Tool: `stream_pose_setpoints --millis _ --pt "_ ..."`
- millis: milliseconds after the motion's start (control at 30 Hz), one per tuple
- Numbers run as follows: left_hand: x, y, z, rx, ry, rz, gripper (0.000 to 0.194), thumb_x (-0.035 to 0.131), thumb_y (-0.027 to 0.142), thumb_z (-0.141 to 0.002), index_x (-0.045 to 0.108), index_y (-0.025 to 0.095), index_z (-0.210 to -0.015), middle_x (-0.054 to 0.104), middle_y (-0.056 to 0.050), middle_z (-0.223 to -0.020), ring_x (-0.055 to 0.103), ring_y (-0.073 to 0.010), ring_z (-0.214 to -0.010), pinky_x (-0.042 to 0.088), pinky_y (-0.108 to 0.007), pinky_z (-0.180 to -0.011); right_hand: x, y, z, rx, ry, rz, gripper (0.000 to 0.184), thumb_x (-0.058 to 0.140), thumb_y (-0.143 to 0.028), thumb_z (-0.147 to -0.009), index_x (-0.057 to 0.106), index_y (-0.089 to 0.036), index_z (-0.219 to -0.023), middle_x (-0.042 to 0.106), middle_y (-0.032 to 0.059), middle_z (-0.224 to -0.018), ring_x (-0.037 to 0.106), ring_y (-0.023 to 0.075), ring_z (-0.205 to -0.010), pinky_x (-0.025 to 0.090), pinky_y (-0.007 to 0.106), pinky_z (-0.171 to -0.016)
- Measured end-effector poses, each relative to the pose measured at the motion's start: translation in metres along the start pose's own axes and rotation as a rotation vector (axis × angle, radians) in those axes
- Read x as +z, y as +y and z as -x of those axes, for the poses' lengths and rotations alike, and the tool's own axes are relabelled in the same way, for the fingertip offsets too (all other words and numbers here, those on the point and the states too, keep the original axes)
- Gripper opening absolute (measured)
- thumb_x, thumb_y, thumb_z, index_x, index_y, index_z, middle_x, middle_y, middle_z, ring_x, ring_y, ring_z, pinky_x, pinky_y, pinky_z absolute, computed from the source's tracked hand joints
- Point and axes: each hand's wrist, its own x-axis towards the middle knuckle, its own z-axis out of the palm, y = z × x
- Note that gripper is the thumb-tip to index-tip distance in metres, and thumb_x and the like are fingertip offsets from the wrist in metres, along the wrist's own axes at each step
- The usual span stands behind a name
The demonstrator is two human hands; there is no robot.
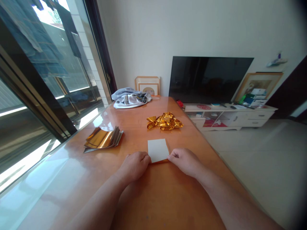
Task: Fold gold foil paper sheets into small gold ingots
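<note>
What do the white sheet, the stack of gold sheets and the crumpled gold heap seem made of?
The white sheet looks like matte paper, with a gold edge showing beneath, possibly foil backing. The stack of gold sheets seems foil-faced paper: mirror-bright gold, pale reverse along the curled edges. The crumpled gold heap looks like the same foil, holding sharp, shiny creases.

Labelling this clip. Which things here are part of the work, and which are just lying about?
Part of the work:
- left hand
- right hand
- white-backed gold foil sheet
- stack of gold foil sheets
- crumpled gold foil

Lying about:
- crumpled grey cloth
- framed picture
- flat-screen TV
- white TV cabinet
</note>
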Motion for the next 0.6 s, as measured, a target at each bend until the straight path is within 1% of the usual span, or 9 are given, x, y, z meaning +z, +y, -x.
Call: stream_pose_setpoints --millis 33,100,200,267,367,600 --pt "-0.001 0.001 0.0 -0.01 -0.007 0.004 0.035 0.04 0.031 -0.092 0.067 0.023 -0.072 0.07 -0.004 -0.08 0.062 -0.0211 -0.078 0.037 -0.028 -0.068 0.0 0.0 0.0 0.001 -0.001 0.001 0.032 0.059 -0.047 -0.088 0.063 -0.021 -0.069 0.066 -0.0002 -0.066 0.053 0.0139 -0.059 0.023 0.026 -0.052" --pt "-0.003 0.005 0.001 -0.04 -0.01 -0.015 0.039 0.04 0.04 -0.094 0.066 0.022 -0.071 0.07 -0.004 -0.077 0.061 -0.0213 -0.075 0.035 -0.028 -0.066 0.0 -0.001 0.0 0.001 -0.001 0.003 0.032 0.059 -0.047 -0.088 0.063 -0.021 -0.07 0.066 -0.0001 -0.067 0.053 0.0138 -0.059 0.024 0.027 -0.052" --pt "-0.002 0.01 0.003 -0.082 -0.006 -0.074 0.04 0.047 0.052 -0.091 0.064 0.022 -0.07 0.069 -0.002 -0.072 0.06 -0.0207 -0.07 0.032 -0.029 -0.063 -0.001 -0.003 0.0 0.008 0.0 0.017 0.032 0.059 -0.047 -0.088 0.064 -0.021 -0.07 0.066 0.0 -0.067 0.053 0.0135 -0.059 0.023 0.026 -0.052" --pt "0.0 0.011 0.003 -0.094 -0.005 -0.102 0.036 0.051 0.051 -0.089 0.063 0.022 -0.071 0.069 -0.001 -0.073 0.059 -0.0196 -0.069 0.03 -0.029 -0.063 -0.001 -0.004 0.001 0.007 0.002 0.03 0.032 0.059 -0.047 -0.088 0.064 -0.021 -0.071 0.067 -0.0002 -0.067 0.053 0.0132 -0.06 0.023 0.026 -0.052" --pt "0.002 0.01 0.001 -0.096 0.009 -0.123 0.033 0.05 0.047 -0.089 0.062 0.022 -0.071 0.069 -0.001 -0.075 0.059 -0.0185 -0.07 0.028 -0.029 -0.062 -0.002 -0.005 0.001 -0.003 0.011 0.049 0.032 0.058 -0.047 -0.088 0.064 -0.021 -0.071 0.068 -0.0004 -0.069 0.054 0.013 -0.061 0.023 0.025 -0.052" --pt "0.008 0.003 -0.002 -0.099 0.031 -0.142 0.029 0.052 0.046 -0.088 0.062 0.023 -0.073 0.07 0.0 -0.076 0.059 -0.018 -0.069 0.027 -0.029 -0.061 -0.003 -0.004 0.002 -0.012 -0.005 0.045 0.027 0.058 -0.044 -0.088 0.064 -0.022 -0.073 0.069 -0.0007 -0.072 0.055 0.0129 -0.063 0.024 0.024 -0.052"
